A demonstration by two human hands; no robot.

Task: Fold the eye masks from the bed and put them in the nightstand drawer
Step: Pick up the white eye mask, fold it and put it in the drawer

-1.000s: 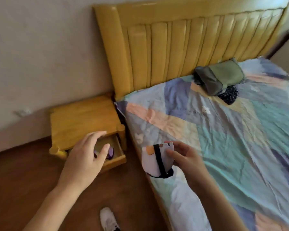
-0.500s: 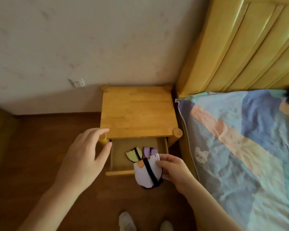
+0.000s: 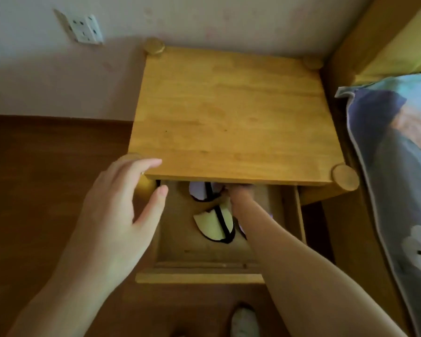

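The nightstand [image 3: 229, 113] has its drawer [image 3: 199, 276] pulled open. My right hand [image 3: 240, 197] reaches deep into the drawer and grips the right edge of a folded white eye mask [image 3: 201, 193] with a black strap; the fingertips are partly hidden under the nightstand top. A folded yellow-green eye mask [image 3: 210, 226] lies in the middle of the drawer. A sliver of a purple mask [image 3: 242, 231] shows under my right forearm. My left hand [image 3: 122, 207] hovers open over the drawer's left side, holding nothing.
The bed with a patchwork sheet [image 3: 399, 181] stands right of the nightstand, its yellow headboard [image 3: 384, 40] at the top right. A wall socket [image 3: 84, 27] sits on the wall at the upper left. My shoe [image 3: 243, 322] is on the brown wooden floor below the drawer.
I have leaned in over the nightstand. My right hand carried the white mask from above the drawer's front to the back of the drawer. The left hand stayed open near the drawer's left side.
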